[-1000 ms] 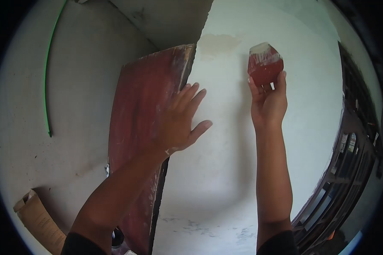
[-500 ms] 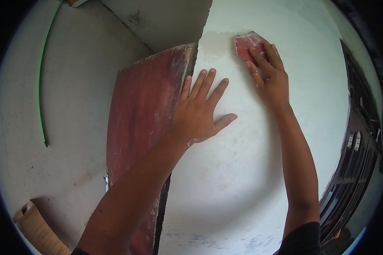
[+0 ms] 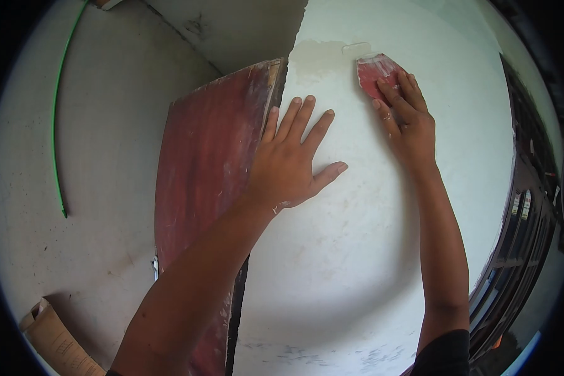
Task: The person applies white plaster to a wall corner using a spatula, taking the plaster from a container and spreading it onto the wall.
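My right hand [image 3: 413, 135] grips a red scraper [image 3: 377, 75] against the pale wall [image 3: 332, 250]. White paste covers the scraper's upper edge. Just above and to its left, a thin curved ridge of paste [image 3: 357, 47] shows beside a damp beige patch [image 3: 319, 59]. My left hand [image 3: 288, 153] lies with spread fingers on the wall near its left edge, holding nothing. Its little-finger side is close to the red wooden panel [image 3: 200, 156]. Specks of white show on both hands.
A green strip [image 3: 56, 125] hangs on the grey wall [image 3: 113, 188] at the left. Brown cardboard [image 3: 59, 338] stands at the bottom left. A dark slatted frame [image 3: 514, 238] runs down the right side.
My right hand and the scraper have moved a little right and down, uncovering the curved ridge of paste. My left hand keeps its spread pose at the wall's edge.
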The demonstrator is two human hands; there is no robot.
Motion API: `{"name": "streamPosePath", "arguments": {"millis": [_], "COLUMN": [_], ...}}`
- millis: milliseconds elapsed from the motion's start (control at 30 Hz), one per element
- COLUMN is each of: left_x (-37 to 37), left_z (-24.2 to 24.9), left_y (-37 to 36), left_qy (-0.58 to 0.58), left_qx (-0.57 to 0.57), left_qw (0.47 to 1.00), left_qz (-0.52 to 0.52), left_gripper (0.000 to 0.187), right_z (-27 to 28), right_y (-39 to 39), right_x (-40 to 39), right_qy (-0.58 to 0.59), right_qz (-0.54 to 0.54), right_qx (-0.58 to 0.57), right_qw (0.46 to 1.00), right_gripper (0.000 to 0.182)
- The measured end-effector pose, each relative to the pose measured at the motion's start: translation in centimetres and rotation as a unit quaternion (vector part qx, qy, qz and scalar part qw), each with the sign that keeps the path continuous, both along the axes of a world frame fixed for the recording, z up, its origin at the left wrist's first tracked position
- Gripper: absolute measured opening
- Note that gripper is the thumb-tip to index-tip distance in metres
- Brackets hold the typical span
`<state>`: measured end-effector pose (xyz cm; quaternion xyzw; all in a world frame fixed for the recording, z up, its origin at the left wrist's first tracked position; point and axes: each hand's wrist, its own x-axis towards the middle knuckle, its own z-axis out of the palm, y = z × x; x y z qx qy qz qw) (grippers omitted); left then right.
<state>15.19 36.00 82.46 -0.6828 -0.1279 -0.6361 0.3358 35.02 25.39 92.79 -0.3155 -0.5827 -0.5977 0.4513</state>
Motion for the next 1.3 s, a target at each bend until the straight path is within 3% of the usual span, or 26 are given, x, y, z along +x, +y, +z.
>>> {"name": "streamPosePath", "arguments": {"millis": [67, 133, 233, 333, 533, 733, 833, 933, 1067, 1300], "left_x": [0.0, 0.0, 0.0, 0.0, 0.0, 0.0, 0.0, 0.1, 0.1, -0.1], "left_z": [0.0, 0.0, 0.0, 0.0, -0.1, -0.1, -0.1, 0.0, 0.0, 0.0], "left_y": [0.0, 0.0, -0.1, -0.2, -0.2, -0.2, -0.2, -0.2, -0.3, -0.4], "left_qy": [0.0, -0.001, -0.001, -0.001, -0.002, -0.004, -0.003, -0.004, -0.003, 0.004], "left_qx": [0.002, 0.003, 0.001, 0.002, -0.002, 0.0, -0.002, -0.002, -0.001, -0.007], "left_qw": [1.0, 1.0, 1.0, 1.0, 1.0, 1.0, 1.0, 1.0, 1.0, 1.0], "left_qz": [0.002, -0.005, -0.001, 0.002, 0.003, 0.002, 0.004, 0.004, 0.009, 0.008], "left_gripper": [0.079, 0.078, 0.078, 0.077, 0.078, 0.079, 0.079, 0.079, 0.079, 0.078], "right_z": [1.0, 2.7, 3.8, 1.4, 0.5, 3.2, 1.5, 0.3, 1.5, 1.9], "right_y": [0.4, 1.2, 1.6, 0.3, -0.5, 1.0, 0.0, -0.6, -0.3, 0.4], "right_x": [-0.2, -0.5, -0.5, 0.0, 0.6, -0.6, 0.3, 1.8, 0.5, -0.1], "right_qy": [-0.015, -0.073, -0.074, -0.02, -0.016, -0.033, -0.015, -0.032, -0.052, -0.037], "right_qz": [0.003, -0.077, -0.088, -0.041, -0.001, -0.043, -0.028, -0.031, -0.033, -0.048], "right_qx": [0.019, 0.081, 0.064, 0.002, 0.021, 0.003, -0.038, -0.002, 0.03, -0.023], "right_qw": [1.0, 0.991, 0.991, 0.999, 1.0, 0.999, 0.999, 0.999, 0.998, 0.998], "right_gripper": [0.036, 0.035, 0.034, 0.034, 0.035, 0.037, 0.037, 0.037, 0.036, 0.037]}}
